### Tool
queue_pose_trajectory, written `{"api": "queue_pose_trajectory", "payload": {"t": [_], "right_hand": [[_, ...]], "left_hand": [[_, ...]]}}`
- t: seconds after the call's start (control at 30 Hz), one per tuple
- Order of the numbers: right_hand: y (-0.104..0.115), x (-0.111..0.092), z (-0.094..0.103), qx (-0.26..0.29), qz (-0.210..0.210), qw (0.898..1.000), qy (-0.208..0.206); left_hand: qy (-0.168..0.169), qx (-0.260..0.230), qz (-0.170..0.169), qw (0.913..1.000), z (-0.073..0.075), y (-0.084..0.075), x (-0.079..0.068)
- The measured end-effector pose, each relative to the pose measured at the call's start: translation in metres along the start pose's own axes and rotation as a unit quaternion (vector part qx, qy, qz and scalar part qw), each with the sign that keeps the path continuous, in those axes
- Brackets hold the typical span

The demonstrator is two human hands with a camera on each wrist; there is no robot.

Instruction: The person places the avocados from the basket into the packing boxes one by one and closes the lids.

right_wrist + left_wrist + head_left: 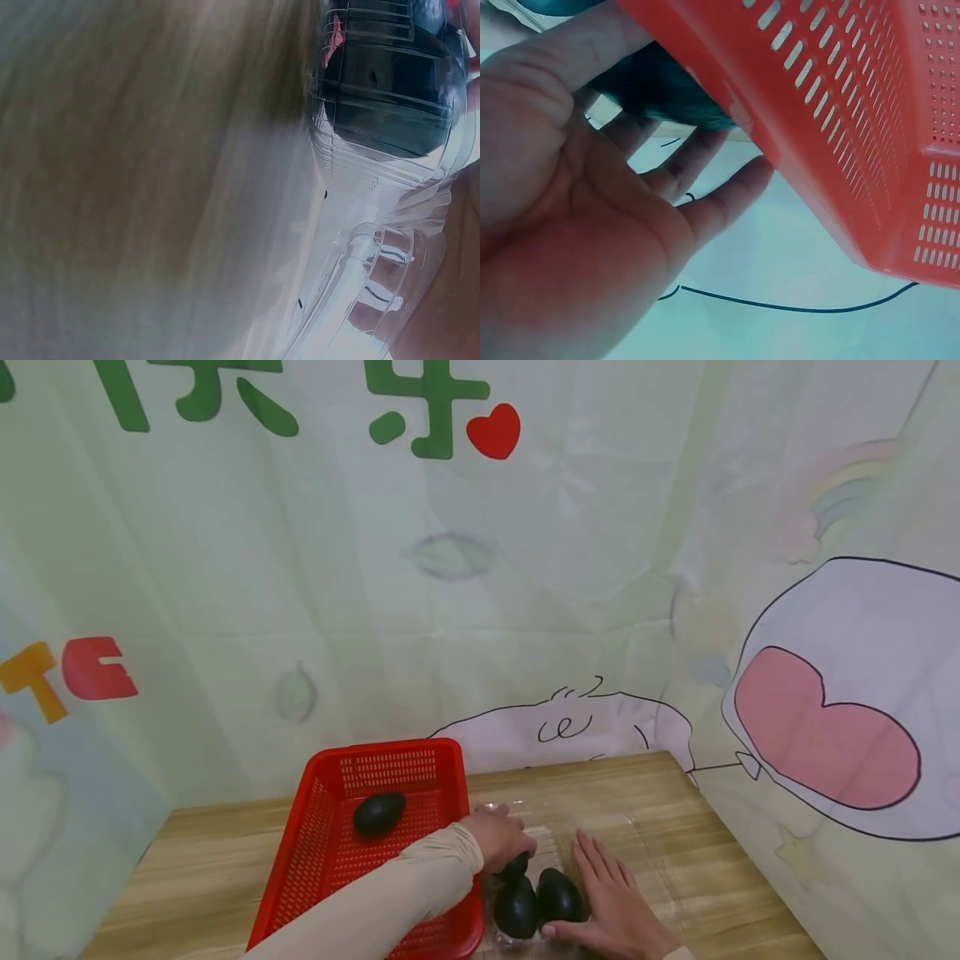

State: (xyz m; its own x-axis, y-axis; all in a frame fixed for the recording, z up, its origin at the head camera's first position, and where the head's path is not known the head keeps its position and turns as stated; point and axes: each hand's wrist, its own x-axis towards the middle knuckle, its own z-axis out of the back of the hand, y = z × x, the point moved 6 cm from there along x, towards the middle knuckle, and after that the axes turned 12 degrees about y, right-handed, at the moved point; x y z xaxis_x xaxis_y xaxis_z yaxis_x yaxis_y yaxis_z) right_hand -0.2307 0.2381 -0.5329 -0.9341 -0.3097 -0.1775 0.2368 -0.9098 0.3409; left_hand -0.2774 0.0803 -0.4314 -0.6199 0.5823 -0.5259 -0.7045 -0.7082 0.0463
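My left hand (501,839) reaches over the basket's right rim and grips a dark avocado (514,865) from above, at the far left part of a clear plastic clamshell box (542,842). The left wrist view shows that avocado (660,88) within the curved fingers, partly behind the basket rim. Two more dark avocados, one (516,910) on the left and one (559,896) on the right, sit side by side in the box. My right hand (617,903) lies with straight fingers at the box's right side, its thumb beside the right avocado. The right wrist view shows the ribbed clear wall (390,112).
A red perforated plastic basket (474,910) stands left of the box, with one avocado (379,814) inside. Both rest on a wood-grain table (720,877). A printed curtain (450,610) hangs behind the table.
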Motion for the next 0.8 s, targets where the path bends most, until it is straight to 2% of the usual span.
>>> {"api": "queue_pose_trajectory", "payload": {"t": [0.17, 0.3, 0.43, 0.63, 0.8], "right_hand": [[0.005, -0.001, 0.001, -0.007, 0.017, 1.0, -0.017], [0.007, -0.001, 0.001, -0.007, 0.022, 1.0, -0.017], [0.006, -0.001, 0.002, -0.01, 0.019, 1.0, -0.012], [0.004, 0.0, 0.001, -0.013, 0.004, 1.0, 0.0], [0.005, -0.002, 0.003, -0.022, 0.015, 1.0, -0.015]], "left_hand": [[0.035, -0.034, 0.004, 0.9988, -0.007, -0.004, -0.005], [0.051, -0.023, 0.009, 0.9984, -0.01, -0.006, -0.006], [0.048, -0.035, 0.015, 0.9981, -0.009, -0.005, -0.007], [0.036, -0.073, -0.007, 0.9966, -0.007, -0.003, -0.015], [0.017, -0.09, -0.022, 0.9955, -0.009, 0.003, -0.026]]}}
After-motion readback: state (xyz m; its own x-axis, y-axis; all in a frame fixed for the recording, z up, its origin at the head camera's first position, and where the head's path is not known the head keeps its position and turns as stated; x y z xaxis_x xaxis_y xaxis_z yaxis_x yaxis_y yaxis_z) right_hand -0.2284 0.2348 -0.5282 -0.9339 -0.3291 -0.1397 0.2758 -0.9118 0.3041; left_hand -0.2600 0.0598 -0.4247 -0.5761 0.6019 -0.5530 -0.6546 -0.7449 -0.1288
